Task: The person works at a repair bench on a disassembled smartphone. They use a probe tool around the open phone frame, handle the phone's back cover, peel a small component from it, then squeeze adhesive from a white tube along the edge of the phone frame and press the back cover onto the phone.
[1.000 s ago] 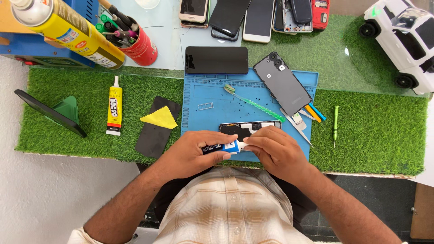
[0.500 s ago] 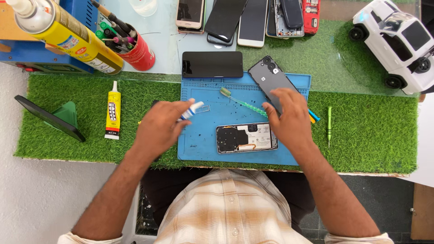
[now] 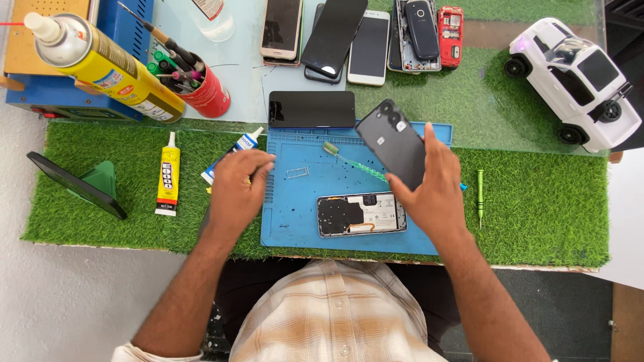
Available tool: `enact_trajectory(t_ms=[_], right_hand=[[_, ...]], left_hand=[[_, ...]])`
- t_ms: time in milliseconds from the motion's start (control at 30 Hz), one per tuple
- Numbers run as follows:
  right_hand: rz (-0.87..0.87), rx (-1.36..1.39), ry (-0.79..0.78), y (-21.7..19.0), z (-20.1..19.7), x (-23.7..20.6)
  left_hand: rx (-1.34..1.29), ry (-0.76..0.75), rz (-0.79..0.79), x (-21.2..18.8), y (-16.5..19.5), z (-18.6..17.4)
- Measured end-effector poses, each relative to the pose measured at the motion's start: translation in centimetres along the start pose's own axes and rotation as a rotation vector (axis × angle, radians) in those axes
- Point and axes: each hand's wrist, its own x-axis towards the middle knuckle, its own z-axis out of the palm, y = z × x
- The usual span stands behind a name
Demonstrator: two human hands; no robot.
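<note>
The right hand [image 3: 436, 191] grips the dark back cover [image 3: 394, 143] over the blue mat's [image 3: 295, 201] far right corner, fingers closed around its edge. Left of the mat, the left hand [image 3: 235, 188] pinches a white glue tube [image 3: 236, 151]; the opened phone [image 3: 362, 214] lies on the mat

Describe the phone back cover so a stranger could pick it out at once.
Find the blue work mat on the green turf. At its upper right edge, the right hand grips a dark grey back cover, tilted. Unlike the opened phone below, it shows no circuitry.
</note>
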Motion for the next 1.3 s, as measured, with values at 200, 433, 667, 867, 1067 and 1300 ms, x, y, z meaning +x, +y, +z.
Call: enact_trajectory(t_ms=[200, 433, 667, 867, 1067, 1300], right_hand=[[-0.144, 0.113, 0.021, -4.9, -0.5, -3.5], [0.225, 0.99, -0.302, -0.3, -2.7, -5.8], [0.589, 2.04, -0.883, -0.2, -0.8, -7.6], [0.484, 2.151, -0.444, 3.1, -4.0, -9.1], [0.386, 1.994, 0.14, 10.7, -9.6, -13.5], [0.397, 1.879, 0.212, 12.0, -8.7, -15.9]], left_hand=[[-0.964, -0.162, -0.629, -0.6, 6.4, 4.6], [-0.926, -0.295, -0.535, -0.2, 8.2, 3.1], [-1.081, -0.347, -0.498, 0.1, 9.4, 2.9], [-0.605, -0.403, -0.159, -0.2, 9.1, 2.4], [0.026, -0.5, 0.064, -2.9, 6.9, 2.1], [0.112, -0.518, 0.053, -5.1, 5.5, 4.2]])
